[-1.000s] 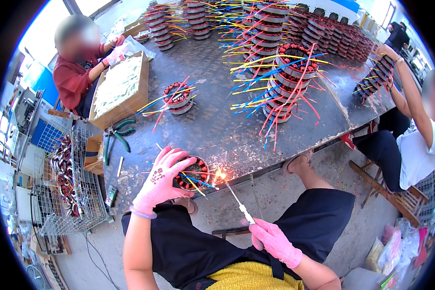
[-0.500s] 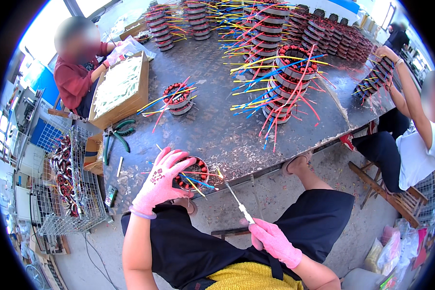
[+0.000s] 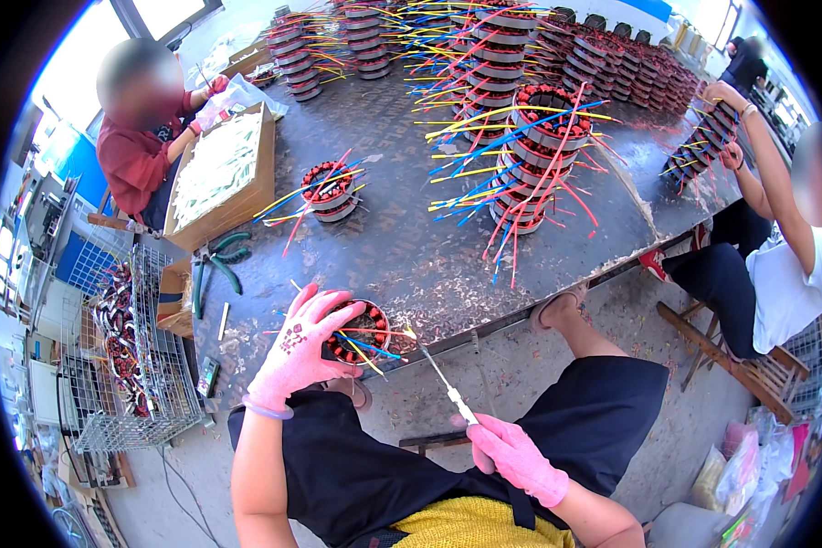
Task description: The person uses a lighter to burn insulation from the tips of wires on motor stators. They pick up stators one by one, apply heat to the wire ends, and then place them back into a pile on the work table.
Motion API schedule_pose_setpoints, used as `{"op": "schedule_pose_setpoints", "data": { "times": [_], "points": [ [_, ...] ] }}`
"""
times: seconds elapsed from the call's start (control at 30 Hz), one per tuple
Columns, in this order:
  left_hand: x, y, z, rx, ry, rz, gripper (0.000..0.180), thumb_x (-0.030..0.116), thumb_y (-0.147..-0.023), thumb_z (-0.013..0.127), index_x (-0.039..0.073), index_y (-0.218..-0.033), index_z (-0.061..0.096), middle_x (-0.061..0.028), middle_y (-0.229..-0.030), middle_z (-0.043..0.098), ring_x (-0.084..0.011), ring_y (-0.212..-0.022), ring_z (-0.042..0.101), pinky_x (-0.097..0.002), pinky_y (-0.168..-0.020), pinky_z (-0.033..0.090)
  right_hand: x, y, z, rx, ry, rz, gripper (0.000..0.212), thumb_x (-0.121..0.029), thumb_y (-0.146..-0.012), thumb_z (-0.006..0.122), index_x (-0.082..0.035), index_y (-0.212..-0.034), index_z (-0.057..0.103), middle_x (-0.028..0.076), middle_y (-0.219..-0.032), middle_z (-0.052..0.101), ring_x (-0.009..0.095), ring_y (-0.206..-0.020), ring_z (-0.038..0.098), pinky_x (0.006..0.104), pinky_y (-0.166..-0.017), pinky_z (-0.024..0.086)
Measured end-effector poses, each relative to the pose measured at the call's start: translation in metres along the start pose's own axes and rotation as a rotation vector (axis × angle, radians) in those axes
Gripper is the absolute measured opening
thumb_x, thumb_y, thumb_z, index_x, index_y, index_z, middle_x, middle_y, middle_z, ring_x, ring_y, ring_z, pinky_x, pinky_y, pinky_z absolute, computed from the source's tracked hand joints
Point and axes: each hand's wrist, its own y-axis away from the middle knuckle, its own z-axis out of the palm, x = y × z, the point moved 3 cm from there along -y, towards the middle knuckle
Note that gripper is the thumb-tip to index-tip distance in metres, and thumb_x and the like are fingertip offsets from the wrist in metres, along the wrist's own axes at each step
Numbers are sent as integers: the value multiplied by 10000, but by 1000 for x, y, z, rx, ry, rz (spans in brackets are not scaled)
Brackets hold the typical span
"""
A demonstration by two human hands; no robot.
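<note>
In a pink glove, my left hand [image 3: 309, 341] is wrapped round the left side of a motor stator [image 3: 379, 313] at the table's near edge. Red windings line the stator's ring, and red, yellow and blue lead wires [image 3: 367, 347] stick out to the right. My right hand [image 3: 511, 457], also gloved in pink, closes round the white handle of a thin metal-shafted tool [image 3: 443, 376]. The tool slants up to the left, its tip by the end of a red wire, where a small yellow piece [image 3: 410, 334] shows. Whether tip and wire touch, I cannot tell.
Another stator [image 3: 330, 191] stands on the table [image 3: 384, 265], with stator stacks [image 3: 543, 164] behind. Green-handled pliers [image 3: 217, 258] lie left, near a carton of pale pieces [image 3: 224, 173]. A wire basket [image 3: 137, 356] stands beside the table. Two co-workers sit left and right.
The view has shifted slightly. My hands keep their hold on the stator and the tool, with little visible movement. The left co-worker's hands have moved near the plastic bag.
</note>
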Motion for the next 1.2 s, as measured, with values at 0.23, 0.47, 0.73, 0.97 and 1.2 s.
{"op": "schedule_pose_setpoints", "data": {
  "times": [0.23, 0.47, 0.73, 0.97, 1.2],
  "points": [
    [-1, 1, 0, -3, -10, 2, 873, 311, -557, 890, 134, -1347, 565, -112, -1348, 537, -313, -1300, 483, -513, -1194, 241, 1, -2, 0, 14, 56, -31, 382, -252, -1045, 479, -35, -1345, 573, -46, -708, 453, 49, -624, 430, 220, -575, 358],
    [-1, 1, 3, 3, -17, -17, 872, 307, -548, 892, 140, -1342, 573, -110, -1331, 543, -332, -1298, 474, -514, -1181, 262, 6, -4, -3, 1, 9, -34, 382, -246, -1047, 475, -38, -1357, 560, -46, -705, 450, 47, -620, 427, 220, -572, 361],
    [0, 2, 2, 2, -37, -13, 873, 351, -558, 890, 142, -1345, 572, -116, -1327, 545, -321, -1278, 491, -506, -1181, 262, 4, -3, -4, -8, 23, -34, 370, -248, -1053, 477, -41, -1344, 571, -52, -700, 444, 44, -619, 419, 219, -572, 359],
    [0, 1, 3, -6, -41, -30, 890, 353, -548, 892, 149, -1352, 567, -119, -1328, 547, -324, -1282, 486, -505, -1180, 262, 7, -6, -5, 19, 71, -27, 426, -298, -1043, 488, -23, -1361, 555, -34, -658, 475, 60, -600, 418, 216, -571, 342],
    [0, 2, 3, -2, -50, -30, 897, 353, -547, 893, 155, -1356, 562, -118, -1329, 545, -341, -1287, 477, -506, -1178, 265, 7, -4, -5, 12, 57, -33, 378, -258, -1050, 470, -41, -1341, 576, -45, -689, 449, 51, -616, 421, 229, -573, 362]
  ]
}}
